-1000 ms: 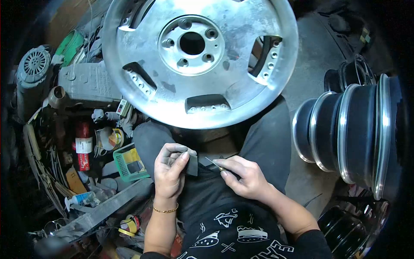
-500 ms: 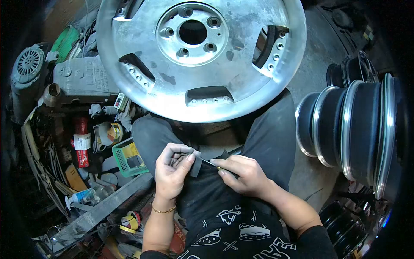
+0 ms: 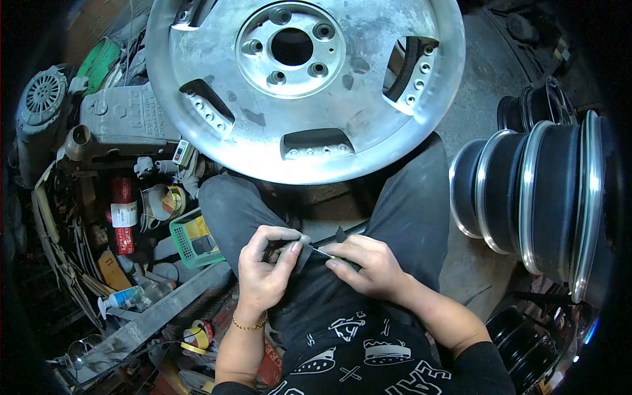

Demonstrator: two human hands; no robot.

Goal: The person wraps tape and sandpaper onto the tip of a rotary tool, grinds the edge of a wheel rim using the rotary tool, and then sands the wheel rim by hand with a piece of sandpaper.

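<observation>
Over my lap, my left hand [image 3: 268,266] pinches a small dark grey sheet [image 3: 304,257], which looks like sandpaper, between thumb and fingers. A thin metal tool [image 3: 322,253] runs from the sheet to my right hand [image 3: 370,264], whose thumb and fingers are closed round its other end. Another dark scrap [image 3: 341,234] shows just above the right hand's fingertips. Beyond my knees lies a large silver wheel [image 3: 263,141] with bolt holes and cut-out windows; neither hand touches it.
Several wheel rims [image 3: 534,197] stand in a row at the right. On the left are a green basket [image 3: 185,245], a red bottle [image 3: 122,214], a metal beam [image 3: 155,318], tape rolls [image 3: 195,337] and a grey motor [image 3: 45,99].
My left fingers and the dark sheet have shifted slightly, and the sheet is now tilted differently. Both hands keep their grip, while the view has moved a little.
</observation>
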